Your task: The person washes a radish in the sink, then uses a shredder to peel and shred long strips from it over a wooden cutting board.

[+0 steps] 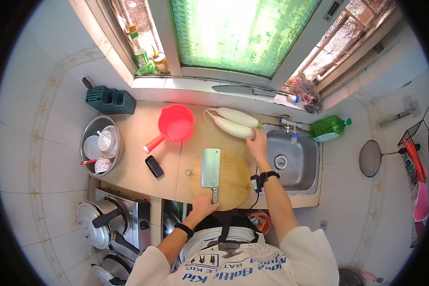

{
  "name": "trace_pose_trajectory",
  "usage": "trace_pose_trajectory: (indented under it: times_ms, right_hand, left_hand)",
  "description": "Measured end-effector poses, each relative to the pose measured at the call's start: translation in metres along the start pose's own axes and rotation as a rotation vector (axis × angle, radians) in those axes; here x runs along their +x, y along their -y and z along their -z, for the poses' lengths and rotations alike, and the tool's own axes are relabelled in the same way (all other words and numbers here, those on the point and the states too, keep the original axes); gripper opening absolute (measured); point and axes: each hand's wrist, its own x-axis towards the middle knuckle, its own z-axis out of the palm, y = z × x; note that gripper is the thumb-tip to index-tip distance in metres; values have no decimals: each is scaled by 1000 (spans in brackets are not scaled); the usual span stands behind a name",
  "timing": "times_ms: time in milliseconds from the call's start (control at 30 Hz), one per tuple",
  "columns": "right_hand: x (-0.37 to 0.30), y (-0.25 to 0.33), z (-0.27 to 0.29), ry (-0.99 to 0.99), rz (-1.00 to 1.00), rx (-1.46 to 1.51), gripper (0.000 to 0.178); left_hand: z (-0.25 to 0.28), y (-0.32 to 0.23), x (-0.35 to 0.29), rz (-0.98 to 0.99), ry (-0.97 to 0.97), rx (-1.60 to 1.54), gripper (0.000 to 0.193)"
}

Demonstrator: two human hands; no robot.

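Note:
A cleaver (210, 168) lies flat on a round wooden cutting board (236, 178), its blade pointing away from me. My left hand (205, 206) is closed at the end of the cleaver's handle, over the board's near edge; its fingers are partly hidden. Beyond the board, two white daikon radishes rest side by side on the counter. My right hand (258, 144) grips the right end of the nearer daikon (233, 128), beside the sink. The farther daikon (236, 116) lies just behind it, untouched.
A steel sink (295, 183) with a tap (290, 123) is at right, a green bottle (330, 128) behind it. Leftward are a red dipper (176, 123), a black object (154, 166), a basin of bowls (88, 128) and a knife block (110, 100). A knife (240, 89) lies on the sill.

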Motion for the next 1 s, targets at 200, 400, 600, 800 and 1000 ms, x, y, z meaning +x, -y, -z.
trace_pose_trajectory:
  times_ms: [200,400,600,800,1000]
  right_hand:
    - [10,27,-14,37,119,-166,50]
    - [-4,49,1,132,139,-341,54]
    - [-10,40,3,165,88,-259,57]
    - [-35,54,29,134,146,-29,62]
    - [-78,61,103,56,161,117,57]
  left_hand:
    - [21,27,1,26,3,16,56]
    - [32,25,-10,71,26,14,60]
    - [38,24,-11,23,51,16,65]
    - [50,36,-11,55,52,-53,66]
    - [70,15,-18,-224,-246,-314,38]
